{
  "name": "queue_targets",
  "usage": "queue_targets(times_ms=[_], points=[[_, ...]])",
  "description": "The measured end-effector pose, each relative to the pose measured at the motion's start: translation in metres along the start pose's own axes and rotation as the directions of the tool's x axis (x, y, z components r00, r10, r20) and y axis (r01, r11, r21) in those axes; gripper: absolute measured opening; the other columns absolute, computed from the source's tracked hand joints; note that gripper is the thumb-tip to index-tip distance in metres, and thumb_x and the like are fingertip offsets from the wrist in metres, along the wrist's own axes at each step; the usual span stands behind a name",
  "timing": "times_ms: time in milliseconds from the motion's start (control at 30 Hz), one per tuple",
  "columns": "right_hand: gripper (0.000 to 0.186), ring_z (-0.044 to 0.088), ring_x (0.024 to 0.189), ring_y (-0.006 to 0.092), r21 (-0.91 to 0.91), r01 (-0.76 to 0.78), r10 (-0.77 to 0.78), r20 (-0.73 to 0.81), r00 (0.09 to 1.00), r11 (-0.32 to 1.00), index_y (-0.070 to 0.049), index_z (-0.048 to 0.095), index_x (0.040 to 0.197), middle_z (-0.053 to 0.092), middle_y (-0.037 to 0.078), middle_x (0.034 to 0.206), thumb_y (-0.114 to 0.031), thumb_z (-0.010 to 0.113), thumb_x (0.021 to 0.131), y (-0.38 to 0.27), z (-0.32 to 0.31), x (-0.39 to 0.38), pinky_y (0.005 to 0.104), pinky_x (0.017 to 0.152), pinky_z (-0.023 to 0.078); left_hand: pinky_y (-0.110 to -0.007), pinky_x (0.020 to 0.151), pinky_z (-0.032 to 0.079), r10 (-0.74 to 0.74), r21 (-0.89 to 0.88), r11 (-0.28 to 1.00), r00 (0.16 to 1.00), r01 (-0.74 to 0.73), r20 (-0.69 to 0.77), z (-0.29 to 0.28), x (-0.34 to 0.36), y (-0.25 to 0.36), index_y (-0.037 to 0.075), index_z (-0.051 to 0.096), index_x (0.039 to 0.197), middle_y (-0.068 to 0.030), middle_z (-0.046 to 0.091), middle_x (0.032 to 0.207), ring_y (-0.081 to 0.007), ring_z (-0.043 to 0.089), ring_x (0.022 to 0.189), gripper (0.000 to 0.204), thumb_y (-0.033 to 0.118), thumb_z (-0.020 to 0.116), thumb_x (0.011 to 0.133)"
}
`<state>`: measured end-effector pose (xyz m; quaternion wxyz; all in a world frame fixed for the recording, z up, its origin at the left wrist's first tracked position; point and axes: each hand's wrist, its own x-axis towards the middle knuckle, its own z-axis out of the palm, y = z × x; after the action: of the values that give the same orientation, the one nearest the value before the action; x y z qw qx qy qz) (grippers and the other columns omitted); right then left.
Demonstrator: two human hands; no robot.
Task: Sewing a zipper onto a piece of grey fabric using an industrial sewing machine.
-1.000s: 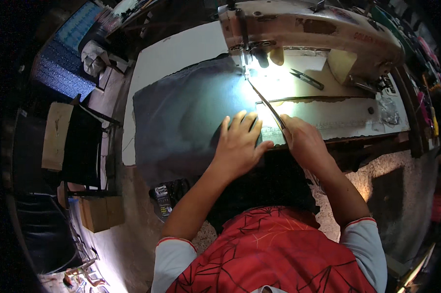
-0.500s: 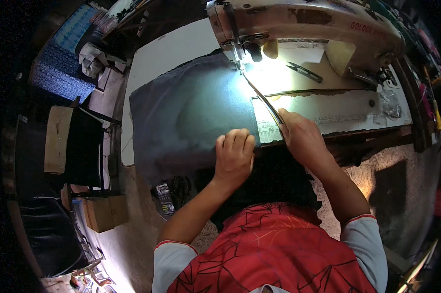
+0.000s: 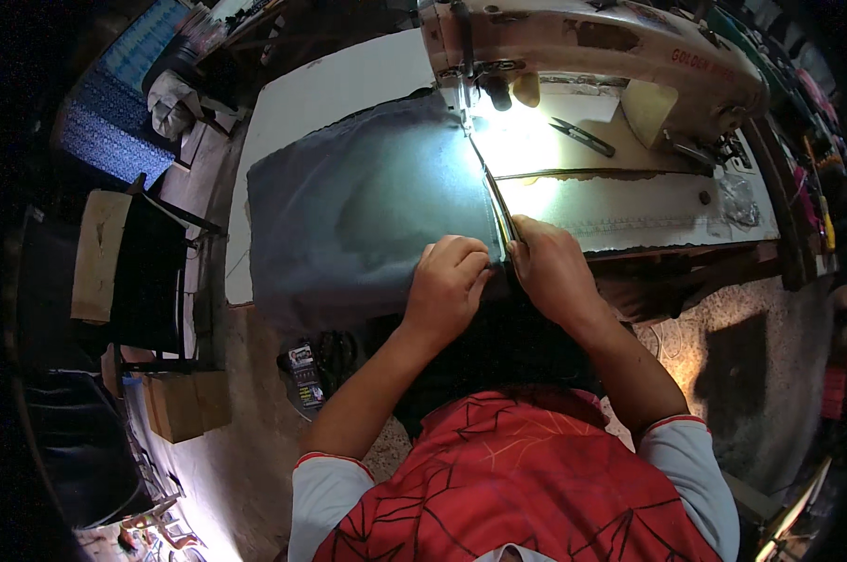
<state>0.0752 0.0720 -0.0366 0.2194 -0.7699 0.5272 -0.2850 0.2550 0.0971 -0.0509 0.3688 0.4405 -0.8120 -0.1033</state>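
A large dark grey sheet of material point(image 3: 349, 211), fabric or leatherette, lies on the table under the needle end of a sewing machine point(image 3: 573, 51). My left hand point(image 3: 447, 286) is closed over the sheet's near right corner, its fingers curled and the thumb toward the edge. From the needle area a narrow dark strip point(image 3: 495, 194) runs back along the sheet's right edge. My right hand point(image 3: 555, 272) pinches the near end of that strip, close beside my left hand. The machine's lamp glares white around the needle, so detail there is washed out.
To the right on the table are a small black cutter or snips point(image 3: 583, 138), a ruler-marked strip point(image 3: 630, 225) and a clear plastic bag point(image 3: 740, 201). A chair point(image 3: 128, 267) and a cardboard box point(image 3: 185, 405) stand on the left.
My right hand has moved left, bringing the strip against the sheet's right edge. My left hand has shifted slightly up, still at the sheet's corner.
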Motion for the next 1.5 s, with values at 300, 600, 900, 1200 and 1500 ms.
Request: queue_targets(times_ms=[300, 600, 900, 1200, 1500], points=[[0.014, 0.061, 0.087, 0.0482, 0.023, -0.016, 0.015, 0.038, 0.999, 1.0, 0.004, 0.056, 0.094, 0.062, 0.028, 0.088, -0.007, 0.062, 0.088, -0.012, 0.003, -0.001, 0.0548, 0.074, 0.047, -0.041, 0.084, 0.049, 0.097, 0.061, 0.994, 0.993, -0.093, -0.065, 0.01, -0.009, -0.001, 0.0, 0.066, 0.099, -0.0117, 0.065, 0.102, -0.0306, 0.063, 0.1, 0.021, 0.001, 0.07, 0.079], [0.014, 0.06, 0.087, 0.0496, 0.01, -0.093, 0.091, 0.121, 0.988, 0.996, 0.006, 0.056, 0.098, 0.062, 0.029, 0.087, -0.003, 0.06, 0.087, -0.017, -0.005, 0.0, 0.0543, 0.074, 0.046, -0.041, 0.09, 0.046, 0.102, 0.021, 0.994, 0.989, -0.105, 0.108, -0.001, -0.008, -0.005, 0.001, 0.065, 0.11, -0.0111, 0.062, 0.114, -0.0293, 0.059, 0.104, 0.03, 0.012, 0.071, 0.082], [0.02, 0.061, 0.076, 0.0469, 0.078, 0.006, -0.006, 0.011, 1.0, 0.997, 0.006, 0.06, 0.105, 0.06, 0.03, 0.077, -0.005, 0.061, 0.088, -0.013, 0.0, -0.001, 0.0485, 0.065, 0.047, -0.044, 0.1, 0.037, 0.045, 0.213, 0.968, 0.928, -0.133, 0.371, -0.02, 0.043, -0.034, 0.011, 0.061, 0.13, -0.0127, 0.052, 0.129, -0.0298, 0.047, 0.118, 0.047, 0.038, 0.063, 0.092], [0.017, 0.061, 0.088, 0.0481, 0.026, 0.017, -0.019, 0.082, 0.996, 1.0, 0.006, 0.057, 0.101, 0.064, 0.028, 0.09, -0.003, 0.061, 0.087, -0.01, 0.0, -0.001, 0.054, 0.076, 0.048, -0.05, 0.105, 0.035, 0.048, 0.162, 0.982, 0.956, -0.098, 0.29, -0.019, 0.009, -0.013, 0.003, 0.055, 0.133, -0.0167, 0.049, 0.137, -0.0323, 0.046, 0.129, 0.058, 0.035, 0.07, 0.086], [0.017, 0.062, 0.087, 0.0453, -0.016, 0.068, -0.066, 0.116, 0.991, 0.998, 0.005, 0.058, 0.102, 0.064, 0.026, 0.09, -0.002, 0.059, 0.087, -0.011, -0.001, 0.0, 0.0531, 0.077, 0.049, -0.045, 0.099, 0.045, 0.226, 0.411, 0.871, 0.962, -0.269, 0.152, -0.002, -0.023, -0.006, -0.003, 0.065, 0.115, -0.0173, 0.063, 0.126, -0.0286, 0.057, 0.123, 0.034, 0.008, 0.061, 0.084]])
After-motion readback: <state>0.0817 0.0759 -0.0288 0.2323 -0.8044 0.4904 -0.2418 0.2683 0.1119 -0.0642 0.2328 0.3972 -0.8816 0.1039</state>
